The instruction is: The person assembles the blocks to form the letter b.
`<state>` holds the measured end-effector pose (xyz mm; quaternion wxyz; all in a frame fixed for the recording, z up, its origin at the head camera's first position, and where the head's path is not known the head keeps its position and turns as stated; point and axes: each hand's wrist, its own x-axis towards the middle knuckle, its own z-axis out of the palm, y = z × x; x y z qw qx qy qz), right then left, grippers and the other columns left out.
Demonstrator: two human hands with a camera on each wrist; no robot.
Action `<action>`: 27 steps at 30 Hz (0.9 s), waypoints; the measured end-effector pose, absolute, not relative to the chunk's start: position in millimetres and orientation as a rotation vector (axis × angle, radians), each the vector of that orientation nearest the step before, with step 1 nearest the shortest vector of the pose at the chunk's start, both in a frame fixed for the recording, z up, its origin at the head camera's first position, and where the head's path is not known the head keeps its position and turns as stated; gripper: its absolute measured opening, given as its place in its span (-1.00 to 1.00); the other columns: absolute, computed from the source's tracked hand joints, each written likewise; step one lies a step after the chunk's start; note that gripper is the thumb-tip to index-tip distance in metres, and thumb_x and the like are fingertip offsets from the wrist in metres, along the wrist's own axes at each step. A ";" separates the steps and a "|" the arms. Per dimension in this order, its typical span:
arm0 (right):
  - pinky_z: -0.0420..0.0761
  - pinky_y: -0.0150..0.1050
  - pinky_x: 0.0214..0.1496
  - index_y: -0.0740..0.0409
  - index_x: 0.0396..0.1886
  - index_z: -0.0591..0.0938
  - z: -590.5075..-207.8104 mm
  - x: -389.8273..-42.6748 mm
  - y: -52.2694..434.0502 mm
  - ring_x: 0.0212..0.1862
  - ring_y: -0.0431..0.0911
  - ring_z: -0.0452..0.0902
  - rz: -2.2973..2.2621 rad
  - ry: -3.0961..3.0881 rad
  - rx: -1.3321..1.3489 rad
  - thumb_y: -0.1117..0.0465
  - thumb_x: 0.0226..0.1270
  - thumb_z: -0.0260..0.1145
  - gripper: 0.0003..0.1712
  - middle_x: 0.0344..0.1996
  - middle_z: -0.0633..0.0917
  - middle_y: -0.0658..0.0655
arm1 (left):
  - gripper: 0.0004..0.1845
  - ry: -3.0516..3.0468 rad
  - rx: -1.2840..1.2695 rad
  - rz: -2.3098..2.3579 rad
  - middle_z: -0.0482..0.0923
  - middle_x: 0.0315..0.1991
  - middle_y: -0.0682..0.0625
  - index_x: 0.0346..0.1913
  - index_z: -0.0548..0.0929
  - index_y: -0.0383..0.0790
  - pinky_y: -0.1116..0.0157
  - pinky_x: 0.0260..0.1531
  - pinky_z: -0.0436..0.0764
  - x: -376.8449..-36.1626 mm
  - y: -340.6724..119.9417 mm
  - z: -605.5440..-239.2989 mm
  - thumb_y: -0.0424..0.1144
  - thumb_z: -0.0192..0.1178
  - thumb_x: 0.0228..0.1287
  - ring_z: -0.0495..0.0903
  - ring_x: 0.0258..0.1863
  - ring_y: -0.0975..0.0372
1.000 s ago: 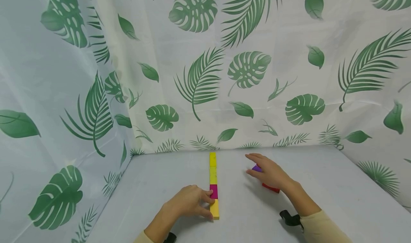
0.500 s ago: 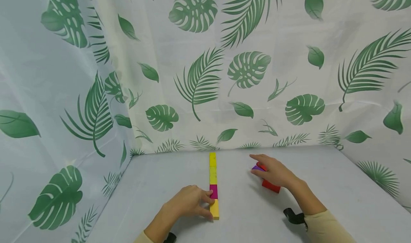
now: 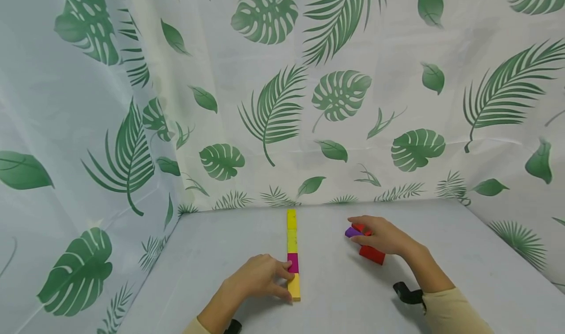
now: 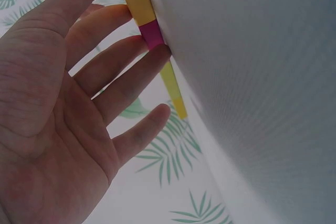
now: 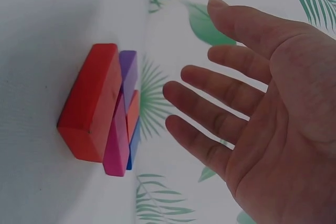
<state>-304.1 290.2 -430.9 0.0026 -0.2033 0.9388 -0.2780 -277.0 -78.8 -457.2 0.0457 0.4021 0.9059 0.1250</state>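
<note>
A straight row of blocks lies on the table, running away from me in the head view: an orange-yellow block [image 3: 295, 291] nearest, then a magenta block [image 3: 294, 263], a yellow-green block [image 3: 292, 241] and a yellow block [image 3: 292, 218]. My left hand [image 3: 260, 276] touches the row's left side with loosely extended fingers, its thumb by the near end. Above a cluster at the right hovers my right hand [image 3: 383, 234], fingers spread and holding nothing. That cluster has a large red block [image 5: 92, 103], a purple block [image 5: 128, 72], a pink block [image 5: 116, 145], an orange-red block [image 5: 133, 111] and a blue block [image 5: 133, 153].
A white table surface [image 3: 326, 285] lies under both hands. Leaf-printed curtains [image 3: 273, 187] stand along its back and sides. Black wrist mounts [image 3: 408, 294] show below the hands.
My right hand has shifted right and slightly nearer, uncovering more of the red and purple blocks. My left hand stays at the row.
</note>
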 end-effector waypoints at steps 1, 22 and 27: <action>0.61 -0.20 -0.15 0.04 0.31 0.46 -430.6 -304.7 291.0 0.00 0.05 0.51 -0.876 2.937 -0.626 -0.01 0.24 0.37 -0.34 0.08 0.60 0.09 | -0.41 2.768 1.233 0.382 0.54 0.14 0.21 0.01 0.69 0.25 0.16 0.11 0.49 -277.4 -78.9 -457.3 0.35 0.36 -0.16 0.51 0.15 0.32; 0.63 -0.19 -0.25 0.00 0.11 0.65 -434.7 -304.3 307.7 -0.05 0.01 0.44 -0.852 2.792 -0.367 0.14 0.06 0.50 -0.46 -0.16 0.61 0.09 | -0.39 2.760 1.243 0.381 0.54 0.14 0.21 0.02 0.68 0.27 0.16 0.14 0.48 -280.6 -79.6 -462.0 0.38 0.34 -0.17 0.50 0.16 0.33; 0.65 -0.12 -0.19 -0.04 0.03 0.69 -436.1 -302.1 308.1 0.07 0.07 0.38 -0.821 2.794 -0.335 0.17 0.03 0.52 -0.52 -0.08 0.60 0.08 | -0.39 2.762 1.252 0.381 0.54 0.14 0.20 0.02 0.68 0.26 0.16 0.13 0.48 -280.3 -79.8 -463.0 0.38 0.33 -0.16 0.51 0.16 0.32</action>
